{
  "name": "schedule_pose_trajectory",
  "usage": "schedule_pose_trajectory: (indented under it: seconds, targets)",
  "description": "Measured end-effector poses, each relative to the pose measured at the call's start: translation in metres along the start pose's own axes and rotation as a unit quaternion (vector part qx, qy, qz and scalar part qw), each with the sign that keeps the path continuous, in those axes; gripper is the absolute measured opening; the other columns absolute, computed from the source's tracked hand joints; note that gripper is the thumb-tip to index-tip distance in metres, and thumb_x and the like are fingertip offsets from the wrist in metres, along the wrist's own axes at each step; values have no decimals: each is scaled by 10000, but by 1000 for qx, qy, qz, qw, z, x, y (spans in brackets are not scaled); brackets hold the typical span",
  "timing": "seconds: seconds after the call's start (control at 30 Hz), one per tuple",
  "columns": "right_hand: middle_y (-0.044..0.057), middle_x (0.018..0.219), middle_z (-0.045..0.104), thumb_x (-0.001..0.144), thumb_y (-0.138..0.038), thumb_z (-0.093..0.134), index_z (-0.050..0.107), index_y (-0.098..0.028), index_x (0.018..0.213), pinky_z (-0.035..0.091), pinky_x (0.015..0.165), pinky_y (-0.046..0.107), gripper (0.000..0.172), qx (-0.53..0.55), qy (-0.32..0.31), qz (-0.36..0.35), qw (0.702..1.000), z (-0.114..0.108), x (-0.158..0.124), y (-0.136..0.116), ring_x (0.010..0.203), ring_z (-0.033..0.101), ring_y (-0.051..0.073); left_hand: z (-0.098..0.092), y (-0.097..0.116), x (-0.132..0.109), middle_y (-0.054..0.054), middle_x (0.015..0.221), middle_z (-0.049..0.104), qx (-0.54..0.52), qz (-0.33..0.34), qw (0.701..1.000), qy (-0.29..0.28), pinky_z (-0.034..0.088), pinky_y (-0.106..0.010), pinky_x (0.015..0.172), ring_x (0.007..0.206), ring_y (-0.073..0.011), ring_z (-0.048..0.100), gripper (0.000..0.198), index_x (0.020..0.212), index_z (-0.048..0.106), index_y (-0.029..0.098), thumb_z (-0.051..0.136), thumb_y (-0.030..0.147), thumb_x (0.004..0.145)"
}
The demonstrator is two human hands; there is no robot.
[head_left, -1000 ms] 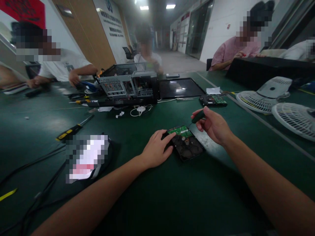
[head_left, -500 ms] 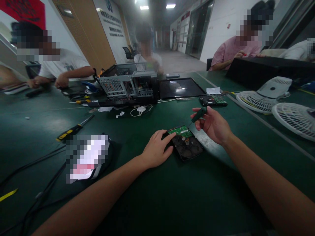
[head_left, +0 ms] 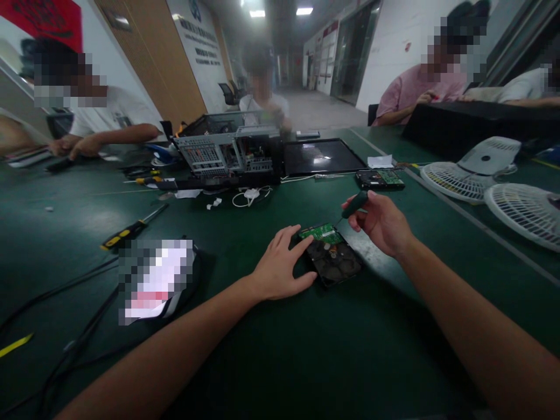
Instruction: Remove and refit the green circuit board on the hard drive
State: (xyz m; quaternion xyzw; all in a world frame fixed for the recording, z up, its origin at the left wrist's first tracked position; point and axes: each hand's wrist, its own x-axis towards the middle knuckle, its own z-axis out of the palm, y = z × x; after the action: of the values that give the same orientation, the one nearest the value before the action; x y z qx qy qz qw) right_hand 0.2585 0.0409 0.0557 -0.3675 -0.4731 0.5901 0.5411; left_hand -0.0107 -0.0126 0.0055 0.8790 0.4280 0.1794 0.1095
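A hard drive [head_left: 335,262] lies on the green table in front of me, its green circuit board at the far end. My left hand [head_left: 282,265] rests along the drive's left side, fingers spread, with the index fingertip at the board and the thumb by the near left edge. In my right hand [head_left: 382,224] is a screwdriver [head_left: 355,204] with a dark green handle, gripped between thumb and fingers. Its thin shaft slants down to the board's far right corner. Whether the tip sits in a screw is too small to tell.
Beyond stand an opened computer case [head_left: 227,151] and a flat black screen [head_left: 324,156]. Another hard drive [head_left: 380,179] lies near white fan grilles [head_left: 455,178]. To the left are a yellow-black screwdriver [head_left: 126,234], a pixelated bright object [head_left: 157,280] and black cables. Several people sit around the table.
My left thumb has stretched out and the left fingers have spread a little. My right-hand fingers have curled closer around the screwdriver handle. The drive has stayed in place.
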Motion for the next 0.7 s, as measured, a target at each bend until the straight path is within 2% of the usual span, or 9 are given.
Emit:
schedule_pose_trajectory:
  seconds: [0.1, 0.17, 0.3, 0.47, 0.6, 0.7]
  targets:
    - [111, 1034, 724, 949, -446, 526, 683, -196, 938, 402, 535, 325, 296, -14, -6, 4, 1000, 1, -1, -1, 650, 570, 169, -2, 0, 1, -137, 1692, 174, -12, 11, 1000, -23, 274, -630, 1228, 1555, -406, 151, 964, 1601, 335, 265, 631, 757, 827]
    - [113, 1038, 731, 938, -457, 532, 666, -200, 924, 392, 526, 322, 291, -22, -7, 9, 1000, 2, -2, -2, 647, 573, 172, -3, 1, 1, -147, 1701, 148, -19, 9, 999, -37, 265, -645, 1227, 1559, -425, 121, 1113, 1615, 300, 250, 612, 873, 747]
    - [90, 999, 736, 922, -467, 554, 638, -220, 934, 343, 496, 309, 261, -37, -7, -1, 999, 3, -3, -1, 597, 538, 155, -1, 2, 2, -168, 1704, 124, -19, 0, 999, -37, 233, -655, 1237, 1559, -451, 96, 1285, 1619, 285, 229, 621, 961, 617]
    - [96, 970, 716, 939, -446, 532, 677, -210, 1070, 300, 491, 318, 307, -54, -12, 0, 998, 6, -4, -3, 578, 491, 144, 5, 4, 1, -175, 1707, 90, -4, -9, 1000, -19, 231, -673, 1228, 1558, -469, 73, 1282, 1607, 306, 231, 628, 963, 605]
    - [113, 1003, 714, 922, -460, 534, 665, -213, 980, 296, 487, 336, 286, -71, -5, -2, 997, 9, -5, -5, 593, 503, 161, 8, 5, 0, -172, 1701, 120, 9, -20, 1000, -6, 238, -659, 1230, 1557, -461, 97, 1204, 1594, 333, 233, 612, 941, 661]
    - [110, 956, 719, 910, -467, 544, 633, -221, 908, 305, 487, 336, 262, -88, -4, -13, 996, 9, -6, -6, 589, 499, 163, 8, 7, 0, -168, 1698, 137, 13, -23, 1000, -3, 255, -651, 1226, 1554, -458, 118, 1162, 1590, 339, 237, 598, 927, 692]
